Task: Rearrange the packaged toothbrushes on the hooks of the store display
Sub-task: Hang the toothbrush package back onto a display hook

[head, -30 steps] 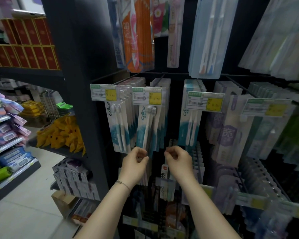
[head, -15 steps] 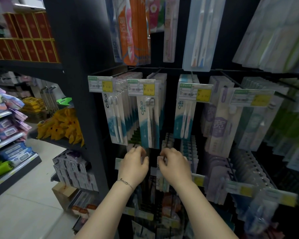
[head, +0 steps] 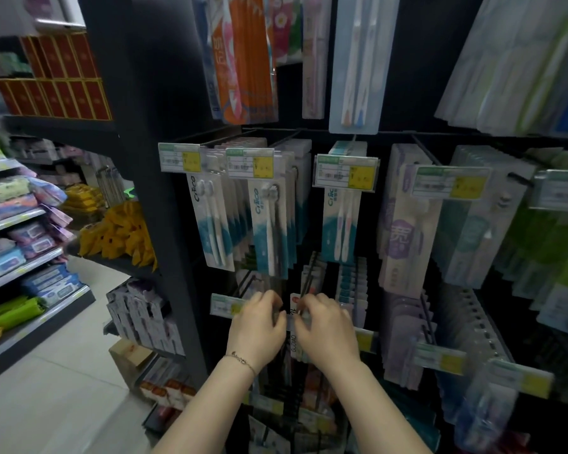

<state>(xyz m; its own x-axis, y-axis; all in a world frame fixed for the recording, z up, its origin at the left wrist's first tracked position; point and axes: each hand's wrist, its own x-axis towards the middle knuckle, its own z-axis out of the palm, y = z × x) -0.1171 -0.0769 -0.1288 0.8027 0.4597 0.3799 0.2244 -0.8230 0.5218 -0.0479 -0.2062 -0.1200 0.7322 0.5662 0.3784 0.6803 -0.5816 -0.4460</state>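
Packaged toothbrushes hang in rows on a black hook display. In the middle row are white-and-teal packs [head: 269, 231], with similar packs to the left [head: 210, 224] and right [head: 341, 217]. My left hand [head: 256, 329] and my right hand [head: 325, 332] sit close together at the row below. Their curled fingers hold the top of a white toothbrush pack [head: 293, 342] that hangs between them at the front of a black hook [head: 309, 276]. The hands hide most of this pack.
Yellow-and-white price tags [head: 346, 173] stick out at the hook ends. Purple packs [head: 404, 237] and green packs [head: 473, 231] hang to the right, orange packs [head: 243, 60] above. A black upright [head: 164, 224] borders the display on the left, with an aisle floor [head: 46, 404] and shelves of goods beyond.
Both hands have dropped from the bottom edge of the middle-row packs to the row below, and now hold the pack at that hook's front.
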